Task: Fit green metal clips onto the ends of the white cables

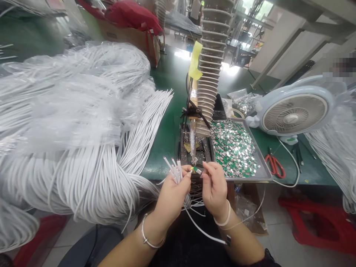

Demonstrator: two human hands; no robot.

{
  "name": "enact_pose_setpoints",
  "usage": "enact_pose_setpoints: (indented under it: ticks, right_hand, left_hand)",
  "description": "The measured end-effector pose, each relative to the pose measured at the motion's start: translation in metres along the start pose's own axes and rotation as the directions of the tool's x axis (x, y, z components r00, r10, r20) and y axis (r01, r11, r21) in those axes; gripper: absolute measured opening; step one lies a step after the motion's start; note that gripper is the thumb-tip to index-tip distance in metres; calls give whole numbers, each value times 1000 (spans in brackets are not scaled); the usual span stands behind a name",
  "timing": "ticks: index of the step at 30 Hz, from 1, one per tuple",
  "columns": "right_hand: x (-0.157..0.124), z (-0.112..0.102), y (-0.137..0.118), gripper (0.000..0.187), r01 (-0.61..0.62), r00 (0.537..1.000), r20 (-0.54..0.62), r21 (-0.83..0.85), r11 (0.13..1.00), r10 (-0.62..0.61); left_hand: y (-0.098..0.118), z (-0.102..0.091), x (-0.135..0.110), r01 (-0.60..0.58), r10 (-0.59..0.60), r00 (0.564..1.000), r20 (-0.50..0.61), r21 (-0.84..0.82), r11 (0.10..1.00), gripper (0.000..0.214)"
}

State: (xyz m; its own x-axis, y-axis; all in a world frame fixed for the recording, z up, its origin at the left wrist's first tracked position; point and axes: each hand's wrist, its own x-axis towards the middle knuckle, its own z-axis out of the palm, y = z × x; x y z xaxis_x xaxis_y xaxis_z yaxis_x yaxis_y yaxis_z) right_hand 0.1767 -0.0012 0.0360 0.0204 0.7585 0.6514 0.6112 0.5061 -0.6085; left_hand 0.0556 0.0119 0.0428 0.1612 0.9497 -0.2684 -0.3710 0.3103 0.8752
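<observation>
My left hand (174,193) is closed around several white cables (175,171), their cut ends sticking up past the thumb. Its thumb and forefinger also pinch at a cable end beside a small green circuit board (197,170) with a metal connector. From the other side, my right hand (213,185) pinches the connector end of that board between thumb and fingers. Just above the board is the tip of a soldering iron (193,137), held upright in a stand. Whether the wires touch the board cannot be made out.
Large bundles of white cable (91,178), partly wrapped in plastic, cover the left side. To the right stand a metal tray (265,172) of small green boards, red-handled scissors (274,165) and a fan (294,115). A ribbed hose (213,55) hangs behind the iron.
</observation>
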Motion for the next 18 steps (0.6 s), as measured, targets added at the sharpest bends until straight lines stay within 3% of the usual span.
enact_pose_setpoints:
  ticks: [4, 9, 18]
  right_hand:
    - [-6, 0, 1, 45, 169, 984, -53, -68, 983, -172]
    - [-10, 5, 2, 38, 130, 982, -145, 36, 991, -124]
    - [0, 4, -3, 27, 137, 988, -80, 24, 990, -135]
  left_hand:
    - [2, 2, 1, 21, -21, 1000, -20, -6, 1000, 10]
    - [3, 3, 2, 11, -12, 1000, -22, -8, 1000, 9]
    - [6, 5, 1, -17, 17, 1000, 1, -36, 999, 8]
